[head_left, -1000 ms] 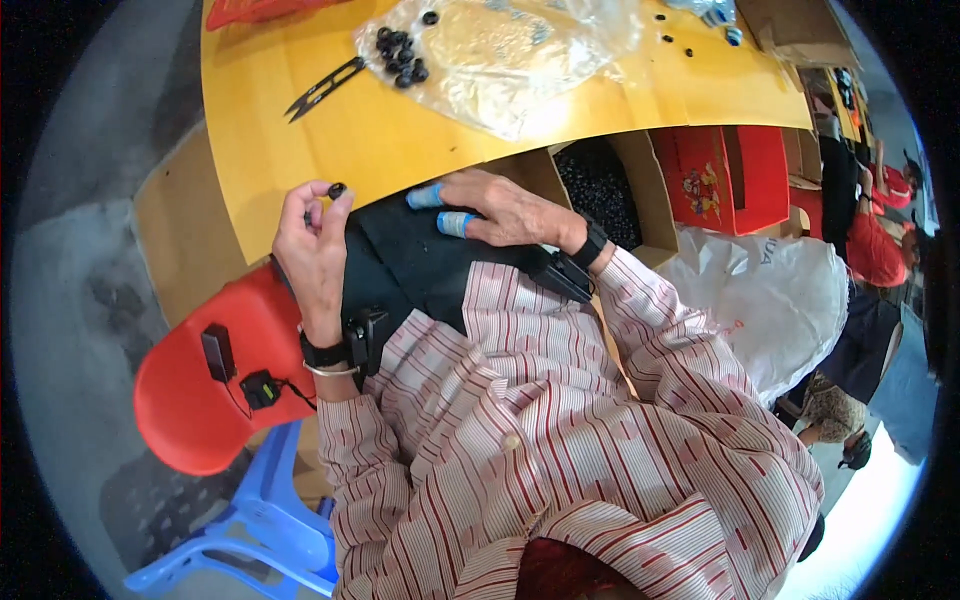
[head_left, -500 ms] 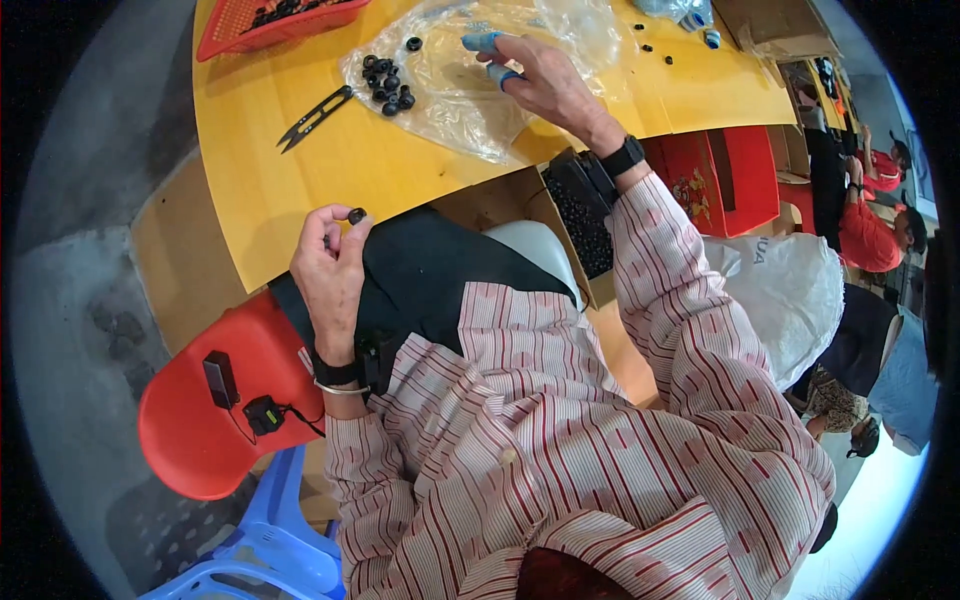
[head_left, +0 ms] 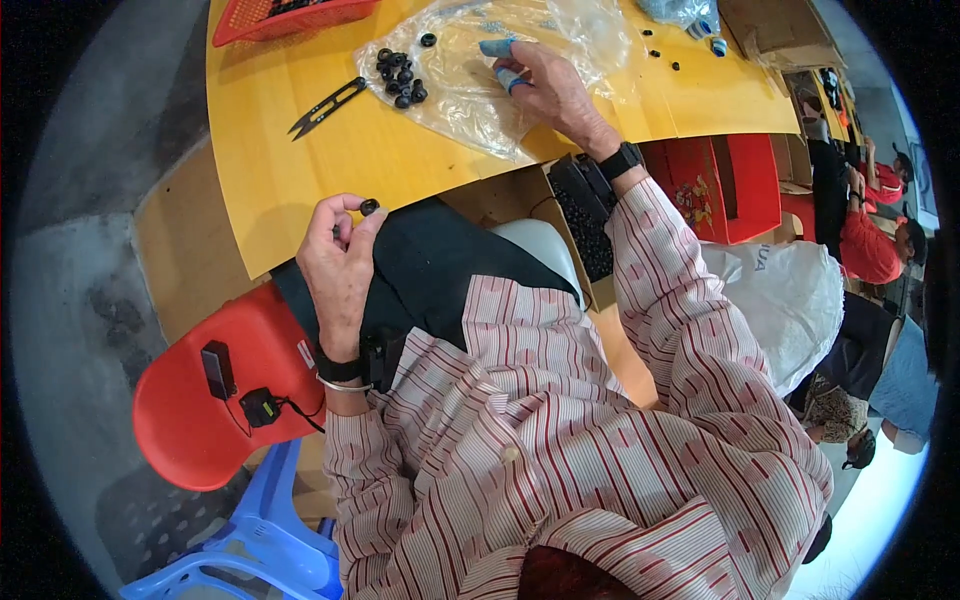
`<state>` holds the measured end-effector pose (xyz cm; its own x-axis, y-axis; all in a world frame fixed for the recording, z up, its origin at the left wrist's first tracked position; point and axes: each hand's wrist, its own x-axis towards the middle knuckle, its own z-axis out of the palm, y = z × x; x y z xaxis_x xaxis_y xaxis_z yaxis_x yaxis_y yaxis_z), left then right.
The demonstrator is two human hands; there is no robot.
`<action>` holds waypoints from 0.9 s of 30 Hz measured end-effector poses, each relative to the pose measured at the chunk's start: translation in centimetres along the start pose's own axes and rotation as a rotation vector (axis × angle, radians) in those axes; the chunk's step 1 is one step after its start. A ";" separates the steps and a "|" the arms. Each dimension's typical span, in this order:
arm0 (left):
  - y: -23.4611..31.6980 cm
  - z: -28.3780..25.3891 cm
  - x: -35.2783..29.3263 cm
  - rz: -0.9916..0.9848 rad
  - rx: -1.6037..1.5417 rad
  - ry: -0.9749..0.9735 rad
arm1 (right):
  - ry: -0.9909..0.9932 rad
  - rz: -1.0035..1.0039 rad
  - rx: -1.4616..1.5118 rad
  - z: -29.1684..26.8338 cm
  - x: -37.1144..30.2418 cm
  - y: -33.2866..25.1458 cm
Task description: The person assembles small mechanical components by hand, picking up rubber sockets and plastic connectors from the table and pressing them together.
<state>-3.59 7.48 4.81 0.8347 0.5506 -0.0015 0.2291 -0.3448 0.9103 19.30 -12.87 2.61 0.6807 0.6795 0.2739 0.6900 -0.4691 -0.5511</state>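
The left hand (head_left: pixel 340 262) is up at the near edge of the counter (head_left: pixel 258 165), and its fingers are closed in a neat pinch, thumb against fingertip, with a small black ring (head_left: pixel 370 206) caught right between the tips! Across to the right hand (head_left: pixel 558 100), out over the crumpled clear plastic bag (head_left: pixel 465 118), blue wrappings (head_left: pixel 497 47) on two digits, those fingers parted with a gap between them and nothing visible in it; whether they touch the plastic, I cannot tell. Just to their left, a cluster of black rings (head_left: pixel 401 78) sits at the bag's left side, one loose ring (head_left: pixel 428 40) a little above the bunch. Beside them on the bare counter lie black thread snips (head_left: pixel 328 108), blades pointing down and left. Up at the far left, a red basket (head_left: pixel 300 22) holds more dark pieces, and below the counter on the right stands a box of little black parts (head_left: pixel 585 232).
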 end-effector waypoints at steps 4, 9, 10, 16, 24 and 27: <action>0.6 -0.2 -0.4 -0.026 -0.098 -0.047 | 0.072 0.137 0.327 -0.2 -0.2 -1.0; 1.4 -0.2 -0.6 -0.060 -0.299 -0.081 | 0.033 0.231 1.287 -0.8 -1.5 -4.9; 2.0 -0.2 -0.7 -0.047 -0.309 -0.092 | 0.026 0.239 1.320 -0.6 -1.7 -5.8; 4.7 -0.2 -0.7 0.068 -0.177 -0.145 | -0.123 0.210 1.533 -0.1 -3.1 -9.6; 3.4 0.7 -0.4 -0.104 -0.647 -0.201 | -0.228 0.143 1.258 0.8 -3.1 -12.8; 2.5 1.1 0.1 -0.191 -0.861 -0.230 | -0.181 0.092 1.102 1.3 -2.8 -13.4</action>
<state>-2.37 5.80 6.64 0.9214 0.3432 -0.1821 -0.0027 0.4745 0.8803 7.83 -7.81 8.17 0.6104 0.7819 0.1270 -0.0172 0.1734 -0.9847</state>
